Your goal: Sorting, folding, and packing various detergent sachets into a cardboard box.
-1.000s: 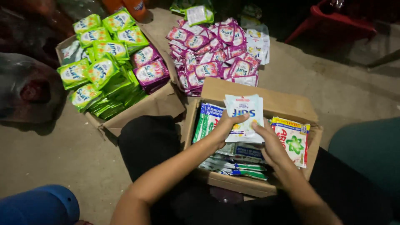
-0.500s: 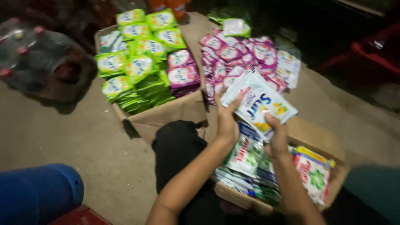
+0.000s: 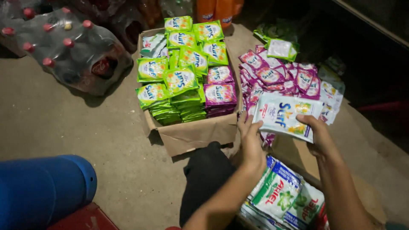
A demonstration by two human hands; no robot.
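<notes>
Spanning both hands (image 3: pixel 285 138): white sachets (image 3: pixel 284 115)

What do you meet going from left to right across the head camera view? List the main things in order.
Blue drum → shrink-wrapped bottle pack → cardboard box of green sachets → left hand → white sachet strip → right hand.
</notes>
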